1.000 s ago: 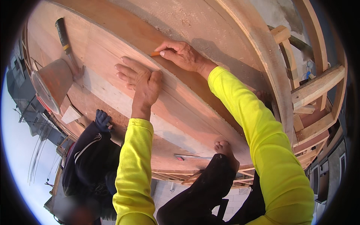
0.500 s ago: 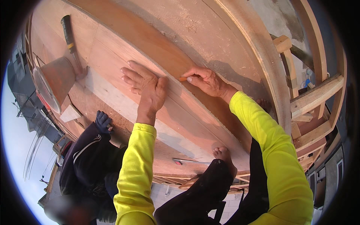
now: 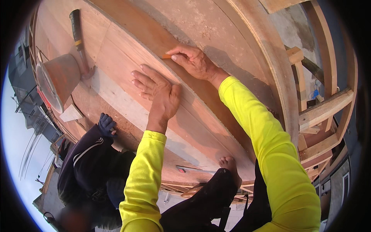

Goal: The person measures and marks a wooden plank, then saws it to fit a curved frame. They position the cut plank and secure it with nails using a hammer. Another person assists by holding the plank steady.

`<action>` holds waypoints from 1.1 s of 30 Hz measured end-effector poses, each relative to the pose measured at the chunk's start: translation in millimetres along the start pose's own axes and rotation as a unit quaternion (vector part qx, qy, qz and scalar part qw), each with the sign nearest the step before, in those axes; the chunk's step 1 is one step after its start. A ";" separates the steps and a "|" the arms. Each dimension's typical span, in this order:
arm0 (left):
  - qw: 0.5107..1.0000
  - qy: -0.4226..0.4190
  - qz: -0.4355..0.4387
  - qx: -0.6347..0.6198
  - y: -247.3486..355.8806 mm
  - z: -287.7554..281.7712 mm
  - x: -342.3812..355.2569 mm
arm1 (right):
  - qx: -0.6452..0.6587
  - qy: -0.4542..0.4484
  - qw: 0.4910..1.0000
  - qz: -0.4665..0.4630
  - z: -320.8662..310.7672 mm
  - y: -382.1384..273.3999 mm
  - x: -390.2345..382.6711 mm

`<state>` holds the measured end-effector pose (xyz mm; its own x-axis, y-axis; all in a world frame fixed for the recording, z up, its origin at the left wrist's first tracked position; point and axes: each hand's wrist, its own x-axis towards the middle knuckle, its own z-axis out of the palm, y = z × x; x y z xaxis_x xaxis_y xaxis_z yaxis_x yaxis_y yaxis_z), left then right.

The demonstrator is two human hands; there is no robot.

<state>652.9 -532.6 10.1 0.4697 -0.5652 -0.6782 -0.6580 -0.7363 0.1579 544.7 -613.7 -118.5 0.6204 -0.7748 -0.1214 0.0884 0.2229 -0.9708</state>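
A long pale plywood board (image 3: pixel 116 42) runs slantwise before me, its narrow edge rising above a browner strip (image 3: pixel 154 33) on the far side. My left hand (image 3: pixel 162 94) lies flat on the board with its fingers stretched and slightly spread. Beyond the edge, my right hand (image 3: pixel 195 63) pinches a short orange pencil (image 3: pixel 166 56) between thumb and fingers. The pencil's tip is at the board's edge; whether it touches cannot be made out.
A hammer (image 3: pixel 77 33) with a dark, yellow-banded handle lies beside an orange bucket (image 3: pixel 63 75). A co-worker (image 3: pixel 92 162) in dark clothes crouches at lower left, one gloved hand (image 3: pixel 105 125) on the wood. Curved wooden framing (image 3: pixel 328 108) stands at right.
My right hand with the pencil has slid along the board's edge toward the upper left. My left hand stays flat on the board, while the whole view has shifted slightly.
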 end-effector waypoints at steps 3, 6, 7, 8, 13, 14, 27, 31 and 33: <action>1.000 0.017 0.026 0.004 -1.7 5.2 4.8 | -0.022 -0.015 1.000 -0.009 -1.9 -0.6 14.0; 1.000 -0.005 0.012 -0.011 -5.6 -1.4 2.0 | 0.005 -0.070 0.996 0.056 -12.7 -1.0 -47.2; 1.000 -0.002 0.009 -0.005 -7.4 -2.5 -0.7 | -0.001 -0.083 0.996 0.037 -23.4 7.6 -86.2; 1.000 0.001 0.010 0.002 -7.8 -2.0 -0.3 | -0.008 -0.095 0.995 0.016 -31.9 13.6 -113.4; 1.000 0.022 0.013 0.012 0.0 -0.2 8.8 | -0.039 -0.088 0.992 0.080 -31.9 -10.2 -89.5; 0.999 0.028 0.020 0.011 3.2 -0.6 8.8 | -0.014 -0.075 0.994 0.083 -29.1 -9.9 -78.4; 0.997 0.059 0.047 -0.003 5.6 8.1 13.9 | 0.024 -0.038 0.995 0.089 -42.2 -7.2 -170.3; 0.990 0.071 0.109 0.055 -45.4 -5.2 31.2 | 0.015 -0.091 0.994 0.053 -60.1 -2.8 -266.6; 0.990 0.103 0.097 0.022 -33.5 -4.6 33.6 | -0.079 -0.110 0.990 0.030 -76.6 6.4 -264.4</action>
<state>693.4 -528.6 -14.7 0.4391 -0.7614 -0.4770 -0.7699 -0.5925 0.2370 321.6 -452.8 -108.4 0.7766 -0.6121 -0.1490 -0.0667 0.1553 -0.9856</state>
